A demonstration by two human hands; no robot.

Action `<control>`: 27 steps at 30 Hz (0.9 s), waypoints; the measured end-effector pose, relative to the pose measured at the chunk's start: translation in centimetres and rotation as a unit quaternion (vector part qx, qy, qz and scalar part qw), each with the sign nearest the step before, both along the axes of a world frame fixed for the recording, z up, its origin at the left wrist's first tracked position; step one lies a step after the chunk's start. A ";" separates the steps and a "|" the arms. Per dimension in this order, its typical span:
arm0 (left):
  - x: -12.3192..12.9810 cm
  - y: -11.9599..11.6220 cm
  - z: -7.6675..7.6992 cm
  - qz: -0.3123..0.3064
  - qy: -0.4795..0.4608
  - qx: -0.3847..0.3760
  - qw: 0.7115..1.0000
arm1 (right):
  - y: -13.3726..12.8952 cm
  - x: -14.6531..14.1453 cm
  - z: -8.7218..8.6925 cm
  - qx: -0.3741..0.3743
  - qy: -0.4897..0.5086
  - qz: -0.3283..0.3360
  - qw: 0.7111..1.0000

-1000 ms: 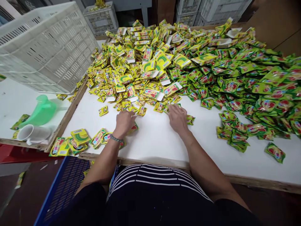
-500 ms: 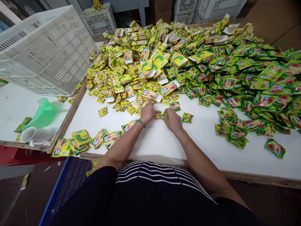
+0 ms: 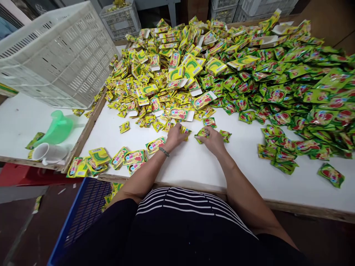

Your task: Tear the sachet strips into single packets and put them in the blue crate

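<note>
My left hand (image 3: 176, 137), with a beaded bracelet at its wrist, is closed on a small yellow packet (image 3: 185, 131). To its right, my right hand (image 3: 213, 140) pinches a green packet (image 3: 201, 135) just above the white table (image 3: 191, 166). Another green packet (image 3: 209, 122) lies behind my right hand, and one more green packet (image 3: 225, 135) sits beside it. Directly beyond my left hand is a flat yellow-green box (image 3: 179, 113) with a white flap, at the front of a heap of small yellow packets (image 3: 124, 85).
Green packets (image 3: 277, 96) are heaped at the right. Several small boxes (image 3: 134, 157) lie near the front left edge. Left of a wooden strip (image 3: 85, 136) are a white crate (image 3: 61, 62), a green scoop (image 3: 57, 129) and a white cup (image 3: 50, 153). A blue basket (image 3: 80, 214) stands below.
My hands have moved apart, the left with the yellow packet and the right with the green one. The whole view has shifted slightly, so the table's things appear further right.
</note>
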State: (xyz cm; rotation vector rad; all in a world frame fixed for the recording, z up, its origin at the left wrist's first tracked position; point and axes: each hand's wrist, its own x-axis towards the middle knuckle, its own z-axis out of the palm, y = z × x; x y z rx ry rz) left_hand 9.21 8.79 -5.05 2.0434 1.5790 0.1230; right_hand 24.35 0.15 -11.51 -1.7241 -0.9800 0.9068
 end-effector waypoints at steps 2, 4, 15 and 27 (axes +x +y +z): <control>-0.5 -0.1 -0.3 0.004 -0.077 -0.050 0.996 | -0.3 0.2 0.5 0.029 0.129 0.026 0.991; -0.8 -0.4 -0.6 -0.006 -0.136 -0.118 0.984 | -0.3 -0.1 1.0 0.046 0.224 0.050 0.972; -1.8 -0.8 0.1 -0.081 -0.255 -0.252 0.930 | -0.2 -2.5 0.9 0.043 0.231 0.027 0.972; -1.1 -0.1 1.7 -0.175 -0.150 -0.154 0.961 | -1.3 -1.5 2.2 0.026 0.081 0.054 0.995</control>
